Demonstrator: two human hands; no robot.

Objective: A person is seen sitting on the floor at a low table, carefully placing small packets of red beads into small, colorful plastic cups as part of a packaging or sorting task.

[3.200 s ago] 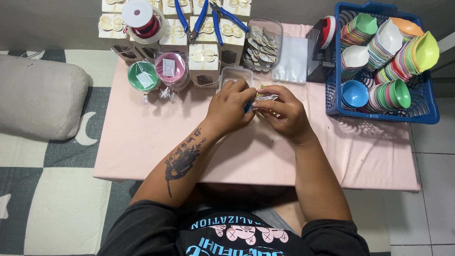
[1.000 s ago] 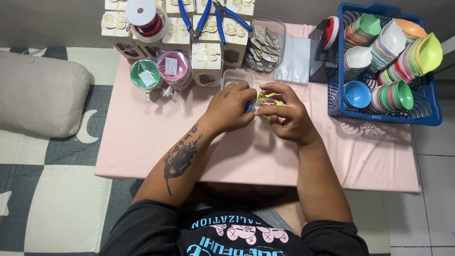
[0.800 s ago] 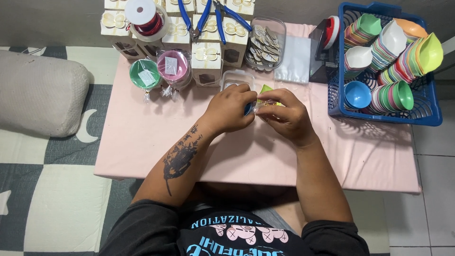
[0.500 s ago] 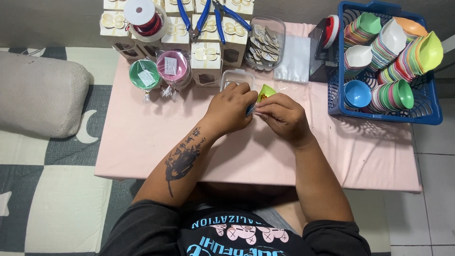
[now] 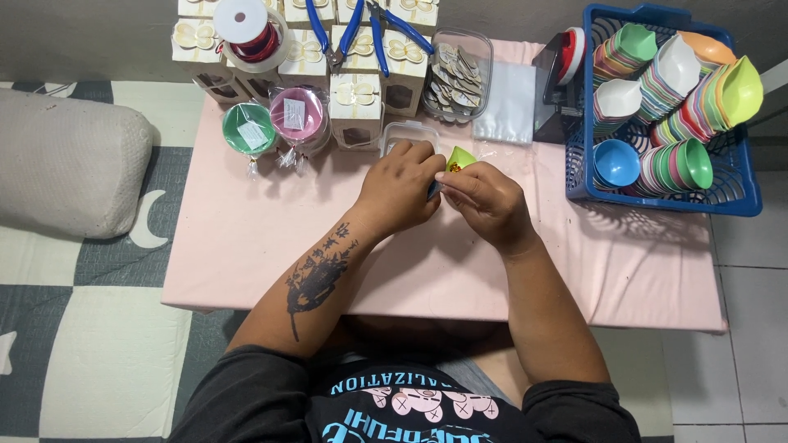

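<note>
Left hand (image 5: 400,189): fingers curled, pinching the green cup (image 5: 460,157) from the left.
Right hand (image 5: 486,199): fingertips closed on the same cup, knuckles up.
Green cup: held between both hands, just above the table (image 5: 246,246), beside a clear tub (image 5: 402,133).
Boxes (image 5: 355,102): cream, windowed, rowed along the far edge; pliers (image 5: 361,29) and a spool (image 5: 246,25) on top.
Wrapped cups (image 5: 275,123): green and pink, white labels.
Basket (image 5: 657,197): blue, stacked coloured cups, at the right.
Surface: pink cloth.
Room: checked mat, grey cushion (image 5: 66,164) at the left.
</note>
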